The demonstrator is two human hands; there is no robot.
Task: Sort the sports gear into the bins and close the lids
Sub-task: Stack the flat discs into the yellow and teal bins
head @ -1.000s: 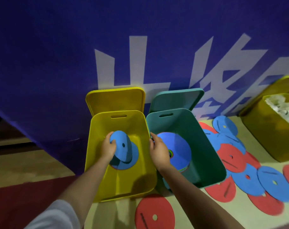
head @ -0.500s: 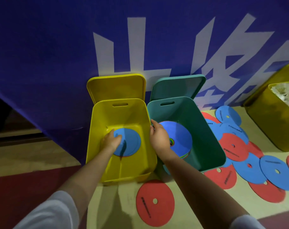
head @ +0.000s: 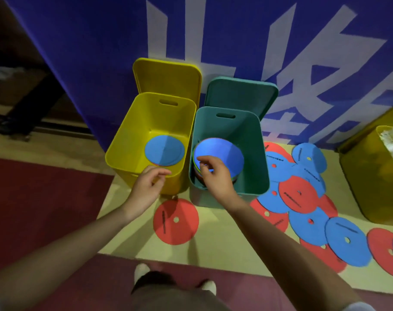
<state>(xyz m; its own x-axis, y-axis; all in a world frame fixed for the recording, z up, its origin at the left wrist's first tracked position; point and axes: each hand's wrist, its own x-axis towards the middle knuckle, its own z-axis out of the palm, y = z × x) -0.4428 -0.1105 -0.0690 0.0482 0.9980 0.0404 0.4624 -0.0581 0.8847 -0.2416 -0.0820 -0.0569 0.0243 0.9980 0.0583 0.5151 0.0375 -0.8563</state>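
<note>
Yellow bin [head: 126,153]: smooth moulded plastic with rounded corners and a slot handle; its lid [head: 166,79] is propped upright against the banner behind, likely so that both hands are free for loading.
Disc in yellow bin [head: 164,150]: flat blue round, thin and matte like foam, lying on the bin floor with a sliver of red showing under it.
Green bin [head: 254,135]: same mould in teal, touching the yellow one on its right side, lid [head: 240,95] also leaned back open.
Stack in green bin [head: 222,153]: blue disc on top, other colours peeking at the edges, piled well up the bin.
Left hand [head: 146,187]: over the yellow bin's near rim, fingers loosely curled, grasping nothing.
Right hand [head: 215,176]: over the stack's near edge, fingers bent; whether it pinches a disc or merely hovers, I cannot tell.
Loose discs [head: 303,198]: red and blue, each with a small centre hole and a line of black print, overlapping on the floor right of the green bin; not yet sorted.
Single red disc [head: 175,221]: flat on the floor in front of the bins, near both hands.
</note>
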